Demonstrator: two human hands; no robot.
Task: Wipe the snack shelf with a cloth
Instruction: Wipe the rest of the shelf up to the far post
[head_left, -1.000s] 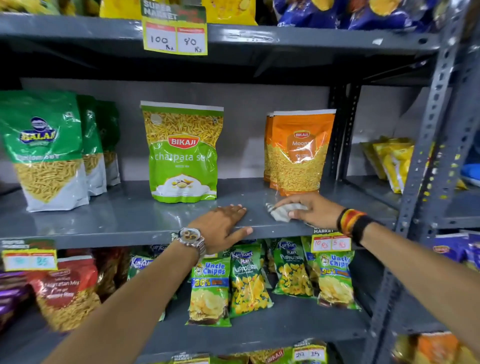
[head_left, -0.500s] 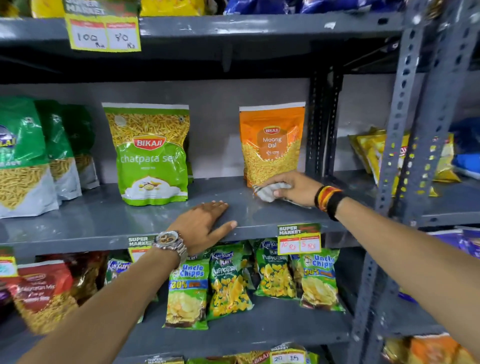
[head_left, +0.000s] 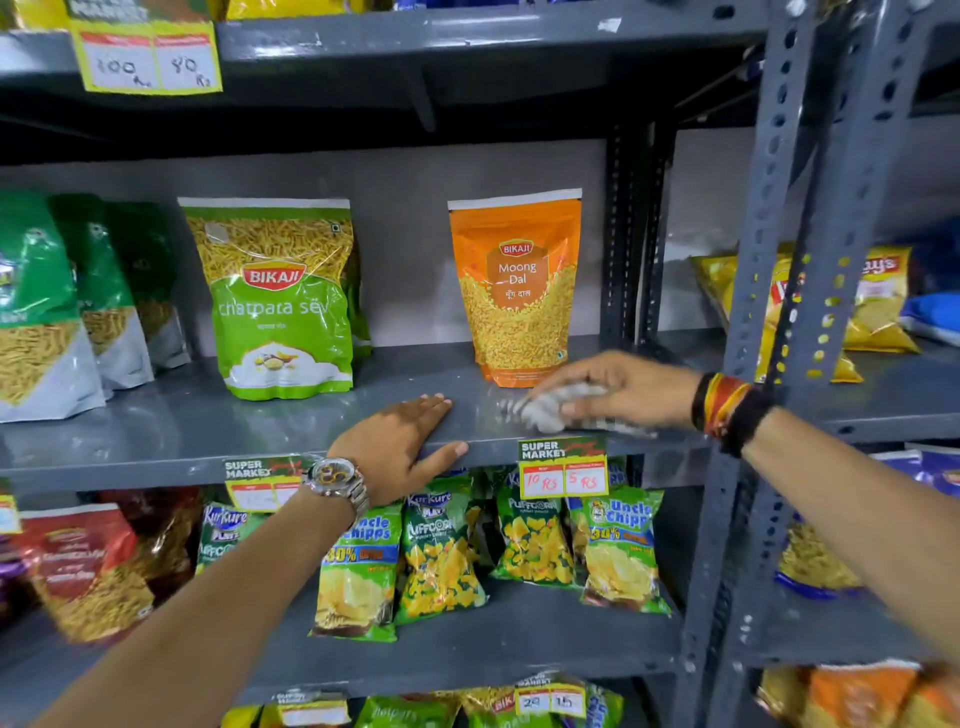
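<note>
The grey metal snack shelf runs across the middle of the view. My right hand presses a whitish cloth flat on the shelf, just in front of the orange Moong Dal pouch; the cloth is blurred with motion. My left hand, with a wristwatch, lies palm down on the shelf's front edge, fingers on top and thumb over the lip, holding nothing. A green Chatpata Sev pouch stands to the left of the hands.
Green and white pouches stand at the far left. Slotted grey uprights rise at the right, with yellow chip bags beyond. Small chip packets fill the lower shelf. Price tags hang from the shelf edges.
My right hand with the cloth went back toward the orange pouch, then came forward to the shelf's front part. The view shifted right. My left hand stayed on the shelf edge.
</note>
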